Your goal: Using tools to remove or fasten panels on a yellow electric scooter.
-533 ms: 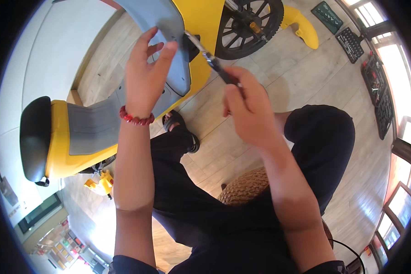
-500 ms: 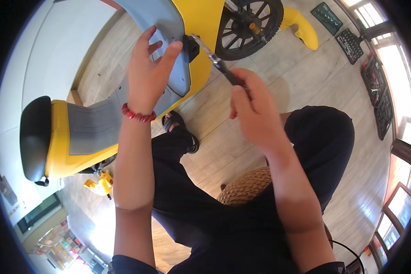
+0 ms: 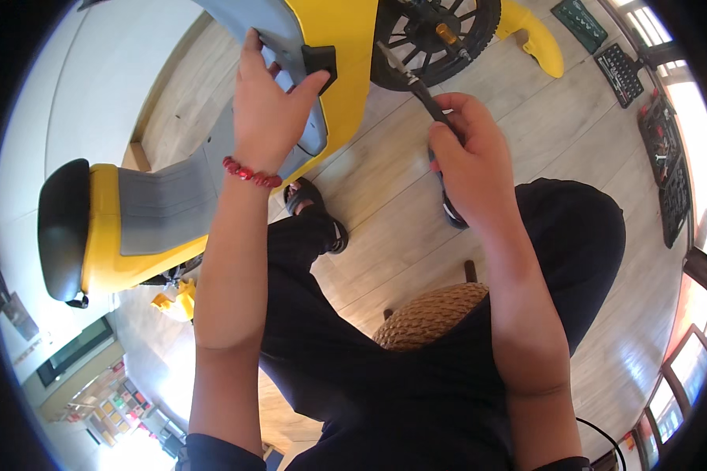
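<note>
A yellow and grey ride-on motorbike (image 3: 353, 94) stands ahead of me, its long seat (image 3: 165, 204) stretching to the left. My left hand (image 3: 271, 118) is open, fingers spread over the grey panel (image 3: 279, 35). Its thumb tip lies against a black block-shaped part (image 3: 320, 67) at the edge of the yellow body. In my right hand (image 3: 471, 149), the fingers are closed round the black handle of a screwdriver (image 3: 424, 94). The screwdriver's metal shaft points up and left, in front of the black spoked front wheel (image 3: 440, 39), apart from the black part.
A curved yellow panel (image 3: 538, 47) lies on the floor beyond the wheel. Along the right are a green case (image 3: 580, 26), a black tray (image 3: 620, 74) and an open tool case (image 3: 664, 157). A woven stool (image 3: 428, 318) is beneath me. Yellow parts (image 3: 179, 301) lie near the seat.
My right hand has drawn the screwdriver to the right, away from the black part. My left thumb has come down onto that part. The view has shifted slightly.
</note>
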`<state>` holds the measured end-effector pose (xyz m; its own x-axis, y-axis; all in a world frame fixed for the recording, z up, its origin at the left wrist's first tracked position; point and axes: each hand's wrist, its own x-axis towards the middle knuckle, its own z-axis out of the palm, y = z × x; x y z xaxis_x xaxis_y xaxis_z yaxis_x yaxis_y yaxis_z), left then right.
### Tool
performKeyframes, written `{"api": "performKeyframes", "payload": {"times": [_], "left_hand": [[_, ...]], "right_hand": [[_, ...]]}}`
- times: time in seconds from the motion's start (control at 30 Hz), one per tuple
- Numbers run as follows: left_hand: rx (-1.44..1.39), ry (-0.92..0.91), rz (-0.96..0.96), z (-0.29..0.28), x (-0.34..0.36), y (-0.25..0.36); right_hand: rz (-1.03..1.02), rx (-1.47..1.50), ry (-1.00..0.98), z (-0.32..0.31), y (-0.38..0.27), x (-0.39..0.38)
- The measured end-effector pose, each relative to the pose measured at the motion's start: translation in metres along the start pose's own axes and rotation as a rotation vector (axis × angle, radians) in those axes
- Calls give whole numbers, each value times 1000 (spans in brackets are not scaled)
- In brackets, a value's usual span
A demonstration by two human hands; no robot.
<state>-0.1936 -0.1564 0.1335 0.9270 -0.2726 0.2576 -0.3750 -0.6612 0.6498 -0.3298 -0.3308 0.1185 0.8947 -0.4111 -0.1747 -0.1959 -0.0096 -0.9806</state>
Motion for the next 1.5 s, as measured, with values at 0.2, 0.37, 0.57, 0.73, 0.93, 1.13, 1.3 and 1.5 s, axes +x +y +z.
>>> {"api": "performKeyframes", "payload": {"times": [0.2, 0.37, 0.57, 0.73, 0.93, 1.13, 1.3, 1.5], "left_hand": [[54, -40, -48, -6, -10, -2], [83, -81, -23, -8, -7, -5], [129, -171, 59, -23, -4, -7], [-2, -94, -15, -26, -5, -12], [-111, -23, -66, -15, -8, -2], [-122, 1, -38, -18, -10, -12], [-135, 2, -27, -12, -10, 0], [-99, -3, -73, -11, -12, 2]], "right_hand": [[-50, 107, 27, 13, 5, 3], [78, 597, -55, 48, 15, 43], [-100, 589, 0, 98, 22, 48], [-38, 583, 5, 108, 18, 45], [-348, 475, 260, 127, 23, 56], [-404, 310, 312, 132, 20, 53], [-573, 278, 329, 126, 22, 60], [-333, 360, 344, 130, 18, 54]]}}
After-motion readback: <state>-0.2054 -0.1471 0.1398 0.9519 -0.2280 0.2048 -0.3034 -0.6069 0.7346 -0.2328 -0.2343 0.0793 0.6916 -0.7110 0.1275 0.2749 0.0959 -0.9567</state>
